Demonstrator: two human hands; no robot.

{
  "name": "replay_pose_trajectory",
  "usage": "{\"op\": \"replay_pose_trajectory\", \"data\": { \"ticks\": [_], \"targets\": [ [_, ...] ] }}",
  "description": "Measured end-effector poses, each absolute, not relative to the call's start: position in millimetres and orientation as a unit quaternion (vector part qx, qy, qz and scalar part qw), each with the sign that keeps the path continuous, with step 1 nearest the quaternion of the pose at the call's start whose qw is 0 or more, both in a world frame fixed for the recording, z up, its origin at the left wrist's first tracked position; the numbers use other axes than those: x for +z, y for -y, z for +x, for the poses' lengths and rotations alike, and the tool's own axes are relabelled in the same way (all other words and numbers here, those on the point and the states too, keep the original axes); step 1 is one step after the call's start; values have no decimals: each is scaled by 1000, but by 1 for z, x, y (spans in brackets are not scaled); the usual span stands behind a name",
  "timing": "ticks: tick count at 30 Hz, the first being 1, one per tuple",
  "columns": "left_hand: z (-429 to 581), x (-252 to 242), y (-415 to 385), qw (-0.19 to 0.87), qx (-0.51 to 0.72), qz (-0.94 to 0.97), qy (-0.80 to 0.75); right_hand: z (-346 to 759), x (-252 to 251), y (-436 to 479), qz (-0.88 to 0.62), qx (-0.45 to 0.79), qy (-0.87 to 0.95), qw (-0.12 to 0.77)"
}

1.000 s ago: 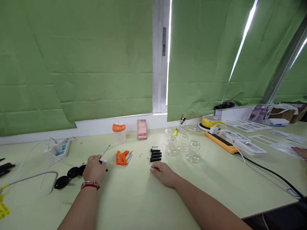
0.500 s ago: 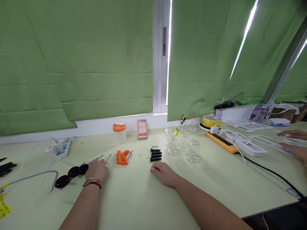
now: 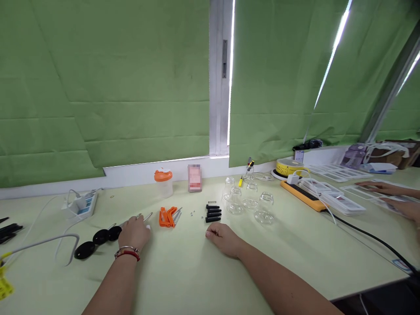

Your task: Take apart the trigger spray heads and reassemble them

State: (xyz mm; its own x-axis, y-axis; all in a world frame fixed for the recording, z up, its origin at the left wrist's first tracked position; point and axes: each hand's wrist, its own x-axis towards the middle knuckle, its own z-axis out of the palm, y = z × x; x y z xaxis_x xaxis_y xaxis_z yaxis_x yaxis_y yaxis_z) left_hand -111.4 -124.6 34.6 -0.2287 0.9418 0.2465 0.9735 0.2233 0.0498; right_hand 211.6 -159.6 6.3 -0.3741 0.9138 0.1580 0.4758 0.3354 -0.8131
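Observation:
My left hand (image 3: 134, 234) lies on the pale green table (image 3: 197, 271) with its fingers curled over the near ends of two thin metal rods (image 3: 146, 216), which lie flat and point away to the right. A red and silver bracelet sits on that wrist. Just left of the hand are black discs (image 3: 98, 238); just right are orange-handled hex keys (image 3: 167, 216). My right hand (image 3: 225, 238) rests knuckles up in a loose fist, nothing visible in it, just in front of a stack of short black cylinders (image 3: 213, 212).
Several clear glass cups (image 3: 251, 201) stand right of the cylinders. An orange-lidded cup (image 3: 163, 181) is at the back, a power strip (image 3: 80, 203) at the left. An orange flat device (image 3: 303, 194) and black cable (image 3: 370, 236) lie at the right, where another person's hands (image 3: 397, 201) handle white frames.
My left hand has lowered the metal rod from a raised tilt down flat onto the table and shifted slightly right. The other person's hands have come further into view at the right.

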Motion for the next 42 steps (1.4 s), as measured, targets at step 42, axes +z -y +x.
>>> {"op": "replay_pose_trajectory", "data": {
  "ticks": [42],
  "targets": [
    [-3, 26, 162, -106, -170, -914, 352, 222, 3, 136, -476, 70, 801, 357]
  ]
}}
